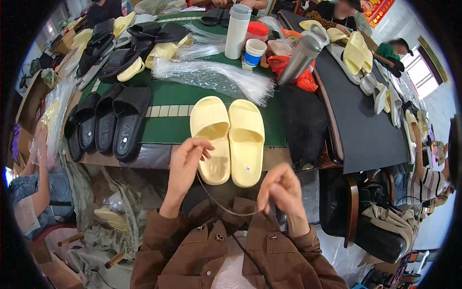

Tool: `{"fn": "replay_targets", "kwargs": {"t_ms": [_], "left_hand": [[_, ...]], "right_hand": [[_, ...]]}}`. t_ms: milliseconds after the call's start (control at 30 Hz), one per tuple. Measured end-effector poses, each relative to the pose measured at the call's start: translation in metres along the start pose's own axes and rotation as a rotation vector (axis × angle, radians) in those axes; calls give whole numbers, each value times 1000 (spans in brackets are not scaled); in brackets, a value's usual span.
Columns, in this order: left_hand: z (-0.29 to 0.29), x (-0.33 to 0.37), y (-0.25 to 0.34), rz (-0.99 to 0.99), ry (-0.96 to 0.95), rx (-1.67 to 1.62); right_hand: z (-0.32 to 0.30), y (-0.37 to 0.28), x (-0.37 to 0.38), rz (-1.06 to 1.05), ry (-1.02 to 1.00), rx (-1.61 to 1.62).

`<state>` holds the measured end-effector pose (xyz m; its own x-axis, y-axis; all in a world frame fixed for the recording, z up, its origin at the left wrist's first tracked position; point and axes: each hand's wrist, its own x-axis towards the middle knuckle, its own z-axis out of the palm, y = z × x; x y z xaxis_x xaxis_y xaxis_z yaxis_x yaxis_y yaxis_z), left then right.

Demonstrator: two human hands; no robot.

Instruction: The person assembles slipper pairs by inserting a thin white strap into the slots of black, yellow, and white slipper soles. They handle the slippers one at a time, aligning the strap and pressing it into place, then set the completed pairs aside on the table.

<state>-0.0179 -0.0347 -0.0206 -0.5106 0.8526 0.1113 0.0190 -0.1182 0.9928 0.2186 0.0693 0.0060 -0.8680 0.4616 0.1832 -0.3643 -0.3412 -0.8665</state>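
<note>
A pair of pale yellow slide sandals (228, 139) lies side by side on the green mat (168, 127) near the table's front edge. My left hand (185, 166) is raised just in front of the left sandal, fingers pinching one end of a thin clear plastic strip (219, 204). My right hand (281, 190) pinches the strip's other end below the right sandal. The strip sags in a curve between both hands, above my brown sleeves.
A bundle of clear plastic strips (211, 77) lies behind the sandals. Black slides (108, 123) are lined up at the left, more black and yellow ones behind. A white bottle (237, 31), cups and a steel flask (301, 58) stand at the back. Other people sit around.
</note>
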Motion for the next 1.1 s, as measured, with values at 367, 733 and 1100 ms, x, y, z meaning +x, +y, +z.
{"fn": "replay_targets", "kwargs": {"t_ms": [367,733,1100], "left_hand": [[4,-31,-9,-268,-144,-179],[30,8,-20,331,7,869],[29,50,-24,103,-129,844]], "right_hand": [[-17,16,29,116,346,-371],[-29,46,71,-221,184,-1393],[-37,38,128,410,59,-1048]]}}
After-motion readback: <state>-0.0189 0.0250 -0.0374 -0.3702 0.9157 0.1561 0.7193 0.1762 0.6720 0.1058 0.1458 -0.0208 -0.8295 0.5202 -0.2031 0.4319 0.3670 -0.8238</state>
